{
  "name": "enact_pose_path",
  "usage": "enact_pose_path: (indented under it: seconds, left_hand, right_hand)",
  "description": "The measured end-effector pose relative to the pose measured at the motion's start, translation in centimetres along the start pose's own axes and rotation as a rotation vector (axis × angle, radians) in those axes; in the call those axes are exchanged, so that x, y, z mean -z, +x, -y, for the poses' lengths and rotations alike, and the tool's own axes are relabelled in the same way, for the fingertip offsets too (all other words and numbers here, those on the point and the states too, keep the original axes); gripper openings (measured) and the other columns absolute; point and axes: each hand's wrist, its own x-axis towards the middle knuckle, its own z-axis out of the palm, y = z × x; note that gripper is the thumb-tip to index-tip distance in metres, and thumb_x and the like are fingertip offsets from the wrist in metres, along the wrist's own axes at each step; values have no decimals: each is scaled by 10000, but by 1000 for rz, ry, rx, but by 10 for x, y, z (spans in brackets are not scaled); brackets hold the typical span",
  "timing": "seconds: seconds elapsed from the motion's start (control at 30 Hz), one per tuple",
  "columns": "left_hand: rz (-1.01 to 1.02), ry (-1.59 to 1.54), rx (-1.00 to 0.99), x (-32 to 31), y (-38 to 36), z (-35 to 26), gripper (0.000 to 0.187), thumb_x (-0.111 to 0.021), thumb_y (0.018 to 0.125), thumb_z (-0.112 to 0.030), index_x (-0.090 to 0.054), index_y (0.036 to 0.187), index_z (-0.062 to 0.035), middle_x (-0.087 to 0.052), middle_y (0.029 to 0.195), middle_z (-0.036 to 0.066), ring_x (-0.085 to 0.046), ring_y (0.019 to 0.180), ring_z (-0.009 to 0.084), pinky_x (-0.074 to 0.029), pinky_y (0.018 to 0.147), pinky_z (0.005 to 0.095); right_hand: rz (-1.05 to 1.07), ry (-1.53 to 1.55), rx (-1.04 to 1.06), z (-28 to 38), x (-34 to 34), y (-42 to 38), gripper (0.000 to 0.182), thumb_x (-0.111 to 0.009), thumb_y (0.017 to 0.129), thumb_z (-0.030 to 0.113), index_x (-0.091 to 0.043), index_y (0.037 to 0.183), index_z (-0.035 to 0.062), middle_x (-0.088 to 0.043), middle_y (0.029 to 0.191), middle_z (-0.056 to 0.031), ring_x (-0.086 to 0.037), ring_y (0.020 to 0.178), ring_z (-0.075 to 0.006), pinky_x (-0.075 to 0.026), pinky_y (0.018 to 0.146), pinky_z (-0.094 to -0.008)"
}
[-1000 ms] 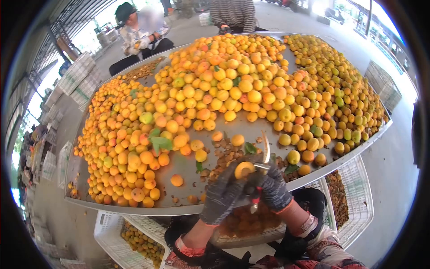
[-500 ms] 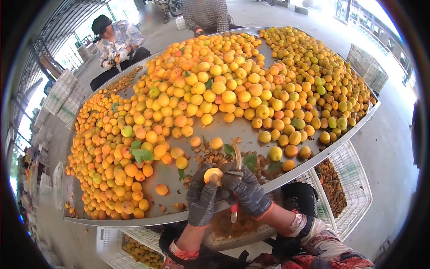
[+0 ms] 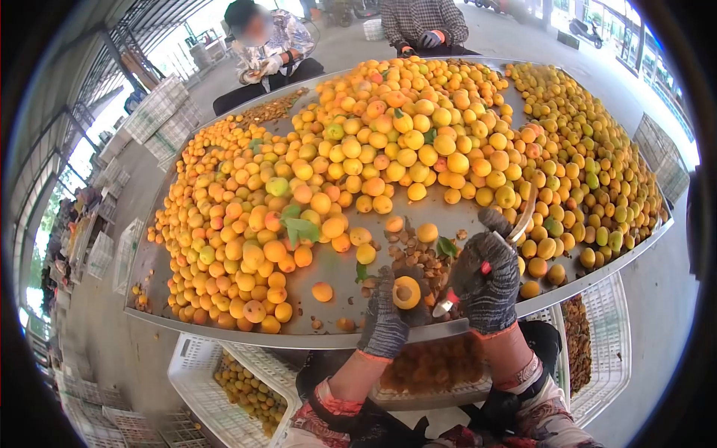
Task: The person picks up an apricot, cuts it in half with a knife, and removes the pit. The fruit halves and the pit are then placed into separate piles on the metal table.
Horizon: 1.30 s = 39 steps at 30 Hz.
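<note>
Head view: a metal tabletop [image 3: 441, 211] is being largely covered by heaped apricots [image 3: 403, 145]. The right hand [image 3: 489, 287], gloved, is being clenched around a curved tool [image 3: 529, 213], whose strip is being pointed up and away. The left hand [image 3: 385, 317], also gloved, is being curled partway open, and a cut apricot [image 3: 407, 293] is being grasped at its inner side. Both hands are being held up at the tabletop's near edge, wrists slanted inward. The cut apricot is being presented between the hands, touching the left, apart from the right. A red-and-silver piece [image 3: 446, 304] is being shown beside the right fist; its joining to the tool cannot be told.
</note>
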Motion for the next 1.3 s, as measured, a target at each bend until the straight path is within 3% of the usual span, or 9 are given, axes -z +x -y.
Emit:
enact_pose_path:
  seconds: [0.33,0.4,0.53,0.73,0.87,0.93,1.0,1.1,1.3]
  left_hand:
    - [-73,-779,278,6,-13,-16,334,-521,803,-15,-422,1122,-17,-528,1040,103,-531,914,163,-447,796,273]
    - [-65,-27,-33,3,-21,-25,335,-347,930,-301,-506,1045,-30,-565,969,69,-571,804,124,-505,658,225]
    - [-131,-550,301,1,-16,-12,338,-351,932,-280,-500,1074,-13,-562,990,81,-564,841,143,-485,707,249]
    - [-168,194,-168,5,-15,3,413,-344,921,-258,-363,1222,24,-512,1071,155,-527,912,200,-458,772,303]
    - [-127,-359,283,4,-15,-29,399,-393,895,-230,-377,1205,21,-511,1073,177,-523,926,239,-437,806,343]
    - [-85,-502,414,6,-17,-27,410,-470,863,-195,-378,1201,18,-510,1072,192,-526,932,271,-423,824,364]
    - [-83,421,-250,9,-18,-8,352,-456,857,-168,-446,1151,25,-557,973,188,-550,876,263,-440,736,333]
    - [-73,755,-540,14,-10,12,411,-510,781,-78,-422,1170,22,-550,969,211,-543,861,326,-429,732,391]
    - [133,749,-375,13,-11,-8,438,-500,773,-45,-396,1193,23,-509,1049,241,-517,927,348,-418,747,422]
  right_hand:
    - [-77,-114,295,-23,-23,1,244,-604,774,172,-499,972,76,-478,667,-12,-455,520,-115,-386,426,-236]
    - [-18,-163,322,-26,-20,-1,293,-616,768,176,-496,1007,60,-493,692,-23,-469,548,-120,-402,456,-233]
    - [0,-162,324,-34,-15,-4,342,-629,767,182,-488,1036,26,-513,731,-25,-488,624,-121,-423,549,-238]
    - [25,78,235,-42,-16,4,320,-626,773,186,-495,1026,41,-512,731,3,-491,635,-95,-416,550,-229]
    - [-4,5,71,-50,9,18,311,-566,790,281,-512,1038,101,-540,934,-35,-521,848,-177,-443,752,-355]
    - [-78,132,-1,-47,-2,23,266,-566,799,225,-511,1029,103,-506,779,-7,-481,665,-122,-406,571,-291]
    - [-157,260,-68,-42,-9,29,228,-566,808,169,-510,1020,106,-472,625,20,-441,481,-67,-370,390,-226]
    - [-114,336,-205,-39,-7,38,218,-536,823,154,-504,1034,108,-458,600,21,-404,425,-55,-357,362,-227]
    - [123,344,-361,-46,4,47,264,-547,821,162,-485,1067,88,-479,629,2,-425,428,-86,-375,370,-232]
